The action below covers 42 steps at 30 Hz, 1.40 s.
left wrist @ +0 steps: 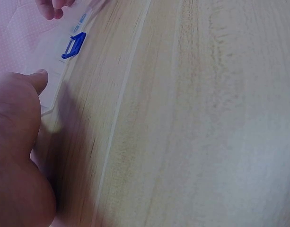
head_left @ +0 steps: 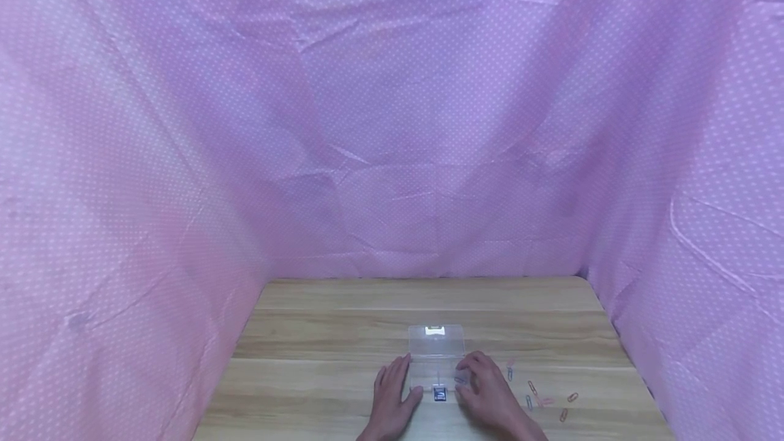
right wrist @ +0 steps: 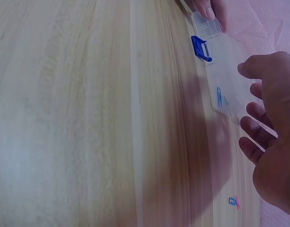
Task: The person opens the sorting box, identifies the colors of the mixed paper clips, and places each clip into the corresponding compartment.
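Note:
A clear plastic compartment box (head_left: 424, 375) lies on the wooden table, its lid (head_left: 436, 342) folded back away from me. The blue latch (head_left: 439, 394) hangs at the near edge. Inside the right-hand compartment is a blue paper clip (right wrist: 219, 96). My left hand (head_left: 390, 398) rests against the box's left side, fingers straight, thumb touching the near left corner. Over the right end of the box is my right hand (head_left: 488, 390), its fingers loosely bent and apart from the thumb. In the right wrist view nothing shows between them.
Several loose paper clips lie right of my right hand, among them a blue one (head_left: 529, 402), a pink one (head_left: 545, 401) and an orange-red one (head_left: 563, 415). Pink dotted cloth (head_left: 429, 209) walls in the back and sides of the table (head_left: 318, 332).

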Motion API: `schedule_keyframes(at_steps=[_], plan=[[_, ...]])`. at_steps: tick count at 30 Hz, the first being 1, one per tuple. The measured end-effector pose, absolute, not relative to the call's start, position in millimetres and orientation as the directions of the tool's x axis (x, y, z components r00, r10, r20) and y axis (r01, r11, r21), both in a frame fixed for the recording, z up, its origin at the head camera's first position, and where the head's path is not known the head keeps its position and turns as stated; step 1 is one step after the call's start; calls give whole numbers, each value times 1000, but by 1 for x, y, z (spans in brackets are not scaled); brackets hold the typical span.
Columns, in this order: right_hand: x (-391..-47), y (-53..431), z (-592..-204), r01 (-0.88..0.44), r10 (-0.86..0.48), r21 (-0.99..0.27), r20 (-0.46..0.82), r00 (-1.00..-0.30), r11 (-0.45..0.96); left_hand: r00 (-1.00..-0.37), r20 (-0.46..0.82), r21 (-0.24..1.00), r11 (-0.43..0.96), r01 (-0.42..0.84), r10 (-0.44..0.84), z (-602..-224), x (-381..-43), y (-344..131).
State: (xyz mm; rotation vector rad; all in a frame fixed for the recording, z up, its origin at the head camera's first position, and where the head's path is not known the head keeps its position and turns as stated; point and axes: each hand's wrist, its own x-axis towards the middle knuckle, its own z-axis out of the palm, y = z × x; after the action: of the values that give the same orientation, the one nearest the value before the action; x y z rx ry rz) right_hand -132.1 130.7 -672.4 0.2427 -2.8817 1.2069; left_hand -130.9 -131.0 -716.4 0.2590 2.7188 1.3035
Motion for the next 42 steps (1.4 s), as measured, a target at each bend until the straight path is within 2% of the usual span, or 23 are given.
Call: schedule_keyframes(at_steps=[6,15,22,31,42], plan=[[-129,136,-671,-153,-147,-689,67,-987,708,-979,35,769,621,154,199,-719,-130,-131],[-123,150,-673,-228,-147,-630,179,-973,743,-981,-13,778,618,112,194,-713,-130,-131],[-120,171,-673,-215,-131,-575,184,-974,789,-981,-22,780,618,102,190,-714,-128,-131],[-123,203,-684,-217,-64,-545,286,-956,810,-980,5,781,611,127,197,-715,-129,-131],[-125,223,-687,-259,-47,-544,372,-927,798,-981,45,761,630,155,187,-725,-131,-130]])
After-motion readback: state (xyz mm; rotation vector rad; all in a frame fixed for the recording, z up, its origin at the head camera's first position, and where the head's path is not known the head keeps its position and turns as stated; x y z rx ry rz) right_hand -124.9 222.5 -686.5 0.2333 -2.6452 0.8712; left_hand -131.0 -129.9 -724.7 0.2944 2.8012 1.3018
